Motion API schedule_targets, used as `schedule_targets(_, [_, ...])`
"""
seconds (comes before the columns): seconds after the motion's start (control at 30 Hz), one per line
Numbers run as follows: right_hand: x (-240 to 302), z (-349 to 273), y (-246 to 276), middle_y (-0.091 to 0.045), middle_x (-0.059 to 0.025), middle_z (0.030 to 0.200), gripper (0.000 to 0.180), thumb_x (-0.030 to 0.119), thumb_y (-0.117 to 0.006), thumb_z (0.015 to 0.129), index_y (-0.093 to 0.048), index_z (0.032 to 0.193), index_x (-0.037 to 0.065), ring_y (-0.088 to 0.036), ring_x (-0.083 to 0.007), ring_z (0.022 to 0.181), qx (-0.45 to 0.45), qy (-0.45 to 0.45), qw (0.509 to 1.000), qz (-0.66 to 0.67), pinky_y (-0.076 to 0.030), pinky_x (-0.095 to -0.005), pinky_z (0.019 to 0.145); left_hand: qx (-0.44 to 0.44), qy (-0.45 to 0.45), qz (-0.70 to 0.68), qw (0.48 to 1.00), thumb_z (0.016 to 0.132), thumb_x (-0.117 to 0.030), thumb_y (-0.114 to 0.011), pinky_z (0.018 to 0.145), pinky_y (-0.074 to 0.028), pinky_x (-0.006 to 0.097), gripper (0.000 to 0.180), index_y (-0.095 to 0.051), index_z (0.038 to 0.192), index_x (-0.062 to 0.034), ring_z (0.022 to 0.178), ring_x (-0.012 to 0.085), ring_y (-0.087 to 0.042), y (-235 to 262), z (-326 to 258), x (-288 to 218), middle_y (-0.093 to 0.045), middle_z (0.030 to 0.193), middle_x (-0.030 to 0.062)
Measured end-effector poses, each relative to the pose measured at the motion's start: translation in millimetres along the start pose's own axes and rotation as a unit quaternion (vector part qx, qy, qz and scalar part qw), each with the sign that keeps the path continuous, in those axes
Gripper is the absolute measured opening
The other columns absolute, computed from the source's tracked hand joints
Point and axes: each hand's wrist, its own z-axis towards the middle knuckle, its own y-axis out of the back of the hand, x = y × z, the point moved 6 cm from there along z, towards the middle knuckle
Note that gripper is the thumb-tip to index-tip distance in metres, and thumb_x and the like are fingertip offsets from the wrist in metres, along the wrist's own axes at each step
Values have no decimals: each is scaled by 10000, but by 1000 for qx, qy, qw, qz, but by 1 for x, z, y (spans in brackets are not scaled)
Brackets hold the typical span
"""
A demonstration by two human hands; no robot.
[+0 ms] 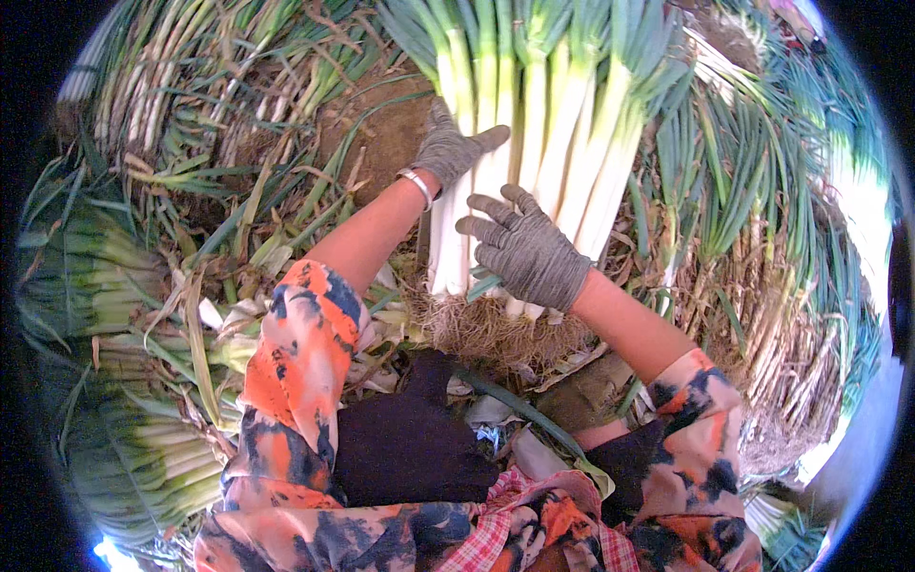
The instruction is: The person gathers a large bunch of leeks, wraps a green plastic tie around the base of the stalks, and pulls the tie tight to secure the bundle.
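A bundle of leeks (534, 143) is steadied from 2 sides. The left hand (450, 148), gloved in grey, is pressed flat with fingers spread against the white stalks at 12 o'clock, bracing them. The right hand (529, 253), at 1 o'clock, is laid open-palmed over the stalks just above the tangled roots (496, 329); neither hand is closed around anything. Further leek heaps (105, 286) are stacked at 9 o'clock.

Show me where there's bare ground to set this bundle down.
One bare soil patch lies just left of the left hand, bordered by dry leaves. Everywhere else is crowded: leek bundle under the right hand, green piles left, roots right.
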Motion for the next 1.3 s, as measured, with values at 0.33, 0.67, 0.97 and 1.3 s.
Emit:
schedule_targets(0.33, [0,20,-22,-473,10,1239,355,253,-519,765,-539,1118,215,-360,-206,1238,71,70,995,-31,-241,-494,1004,7,-25,34,999,577,-694,-648,1092,-128,357,1315,65,1353,93,1343,368,-42,-2,12,12,2,1424,297])
schedule_targets(0.67, [4,23,-21,-537,7,1152,271,214,-515,772,-602,1026,173,-414,-209,1196,33,45,998,2,-268,-489,1001,66,-4,91,994,762,-588,-540,975,-345,359,884,-314,1295,80,1175,322,-441,39,-28,12,-450,1255,245])
schedule_targets(0.97, [1,16,-20,-535,7,1143,297,250,-546,780,-597,1058,161,-404,-206,1195,35,43,998,-23,-251,-467,1018,260,-374,75,887,782,-177,-582,689,-465,295,357,-532,1130,-119,820,198,-581,44,-268,68,-595,925,67])
schedule_targets(1.3, [-1,15,-21,-532,9,1162,290,252,-549,773,-599,1049,178,-393,-205,1207,27,35,999,-18,-244,-473,1019,3,190,-170,967,797,-218,-565,593,-452,302,241,-533,990,-77,684,213,-574,58,-208,161,-571,743,39])
